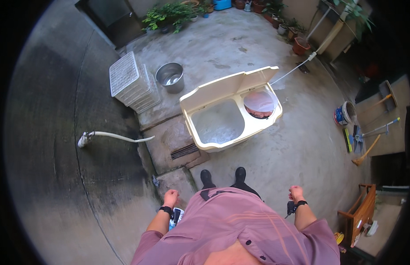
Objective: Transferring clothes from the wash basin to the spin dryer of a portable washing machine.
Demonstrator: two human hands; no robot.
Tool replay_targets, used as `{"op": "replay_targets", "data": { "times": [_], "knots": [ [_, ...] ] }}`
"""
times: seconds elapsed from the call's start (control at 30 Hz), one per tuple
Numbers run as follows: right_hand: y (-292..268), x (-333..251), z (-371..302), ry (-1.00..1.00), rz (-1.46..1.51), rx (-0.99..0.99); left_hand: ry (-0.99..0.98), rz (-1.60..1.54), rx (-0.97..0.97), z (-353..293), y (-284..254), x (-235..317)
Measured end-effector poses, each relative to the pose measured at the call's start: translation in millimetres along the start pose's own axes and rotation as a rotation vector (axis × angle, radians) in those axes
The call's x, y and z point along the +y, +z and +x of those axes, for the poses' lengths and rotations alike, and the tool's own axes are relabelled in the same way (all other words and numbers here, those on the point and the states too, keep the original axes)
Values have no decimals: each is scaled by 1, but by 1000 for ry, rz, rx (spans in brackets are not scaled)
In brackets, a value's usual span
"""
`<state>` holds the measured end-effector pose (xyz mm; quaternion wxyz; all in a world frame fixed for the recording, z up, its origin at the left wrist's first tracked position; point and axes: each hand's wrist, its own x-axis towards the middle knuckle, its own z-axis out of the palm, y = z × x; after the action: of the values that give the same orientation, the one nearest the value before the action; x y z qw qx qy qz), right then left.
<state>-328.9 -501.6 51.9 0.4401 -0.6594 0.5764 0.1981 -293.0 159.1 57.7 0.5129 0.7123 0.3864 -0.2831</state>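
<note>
- Stood facing twin-tub washing machine, frame centre, lids up.
- Left hand and right hand clenched at sides, grasping nothing.
- Best approached squarely, avoiding floor drain.
- Spinner contents under translucent cover unclear; wash tub water level hard to judge.

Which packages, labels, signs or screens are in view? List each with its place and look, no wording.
Paint-type bucket: on the concrete at far right near the brooms; round, white with a blue and red label band.
Small device: beside the left hand; blue and white, too small to tell if it has a screen.
No signs visible.
</note>
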Motion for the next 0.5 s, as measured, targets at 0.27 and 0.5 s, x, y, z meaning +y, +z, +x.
{"op": "replay_targets", "data": {
  "times": [0.27,0.5],
  "knots": [
    [20,11,-9,9,-145,-96,-31,-81,64,-5,-16,8],
    [27,12,-21,10,-172,-90,-70,-83,48,4,-6,13]
  ]
}}
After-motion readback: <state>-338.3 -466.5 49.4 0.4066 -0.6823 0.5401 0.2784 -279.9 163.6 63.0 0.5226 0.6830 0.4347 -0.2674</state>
